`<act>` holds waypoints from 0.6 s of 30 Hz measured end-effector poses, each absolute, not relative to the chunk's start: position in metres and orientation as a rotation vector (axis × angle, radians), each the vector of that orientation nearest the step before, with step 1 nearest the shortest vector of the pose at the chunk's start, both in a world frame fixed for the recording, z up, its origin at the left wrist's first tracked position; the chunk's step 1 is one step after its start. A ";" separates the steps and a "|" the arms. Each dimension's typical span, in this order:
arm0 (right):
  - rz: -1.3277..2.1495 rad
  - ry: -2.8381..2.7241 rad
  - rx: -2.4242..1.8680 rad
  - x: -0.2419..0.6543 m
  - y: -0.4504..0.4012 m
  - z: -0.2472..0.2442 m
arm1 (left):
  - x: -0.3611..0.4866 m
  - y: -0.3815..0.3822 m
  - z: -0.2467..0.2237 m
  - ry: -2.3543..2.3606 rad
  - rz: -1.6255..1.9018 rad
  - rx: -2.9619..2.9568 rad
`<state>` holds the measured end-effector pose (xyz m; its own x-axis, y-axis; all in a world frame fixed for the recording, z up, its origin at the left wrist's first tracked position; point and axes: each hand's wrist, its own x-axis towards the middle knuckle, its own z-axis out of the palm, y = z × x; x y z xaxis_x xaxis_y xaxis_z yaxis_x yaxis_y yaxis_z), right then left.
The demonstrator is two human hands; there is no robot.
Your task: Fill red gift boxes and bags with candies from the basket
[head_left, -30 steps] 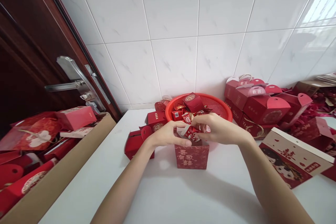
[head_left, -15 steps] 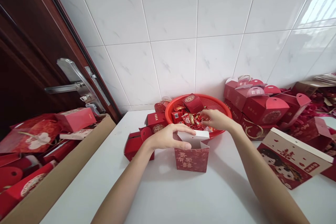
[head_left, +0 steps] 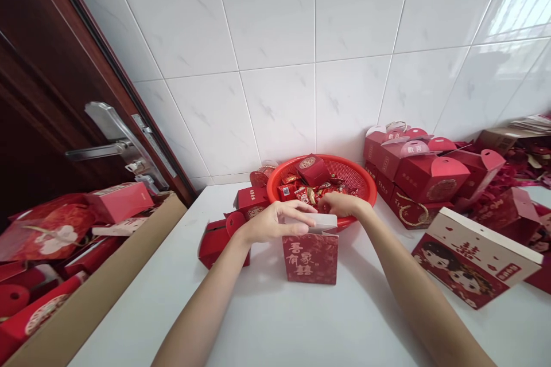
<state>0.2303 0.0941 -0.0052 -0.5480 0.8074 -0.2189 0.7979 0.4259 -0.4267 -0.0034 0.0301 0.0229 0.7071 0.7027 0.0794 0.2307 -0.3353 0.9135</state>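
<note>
A small red gift box (head_left: 310, 259) with pale lettering stands upright on the white table, its top flap raised. My left hand (head_left: 279, 221) is closed on its upper left edge, thumb along the front and fingers over the top. Behind the box is a red plastic basket (head_left: 369, 186) holding wrapped candies (head_left: 303, 194) and a small red box (head_left: 313, 169). My right hand (head_left: 340, 204) reaches down into the basket's front part with its fingers curled among the candies. The fingertips are hidden, so what they grip does not show.
Red gift boxes (head_left: 430, 178) are stacked at right, near a white-topped box (head_left: 480, 258) with cartoon figures. More red boxes (head_left: 219, 243) sit left of the basket. A cardboard carton (head_left: 116, 275) of packaging lies at far left beside the dark door (head_left: 51, 97). Tiled wall (head_left: 275, 103) rises behind.
My right hand has gone lower and slightly left into the candies. My left hand stays at the gift box, which has turned its front more squarely towards me. The view has shifted slightly.
</note>
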 end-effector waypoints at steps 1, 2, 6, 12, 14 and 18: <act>0.778 -2.603 -1.440 0.231 0.095 -0.005 | -0.002 0.033 0.023 0.704 0.635 1.867; 0.816 -2.546 -1.403 0.233 0.096 -0.005 | 0.000 0.037 0.022 0.697 0.696 1.839; 1.051 -2.068 -1.297 0.240 0.100 -0.006 | 0.006 0.057 0.020 0.885 0.815 1.858; 1.121 -1.589 -1.141 0.249 0.104 -0.013 | 0.022 0.084 0.024 1.388 0.183 2.311; 1.158 -1.520 -1.113 0.250 0.103 -0.014 | 0.033 0.088 0.027 1.449 -0.034 2.358; 1.247 -1.396 -1.082 0.250 0.100 -0.011 | 0.053 0.092 0.025 1.527 -0.183 2.321</act>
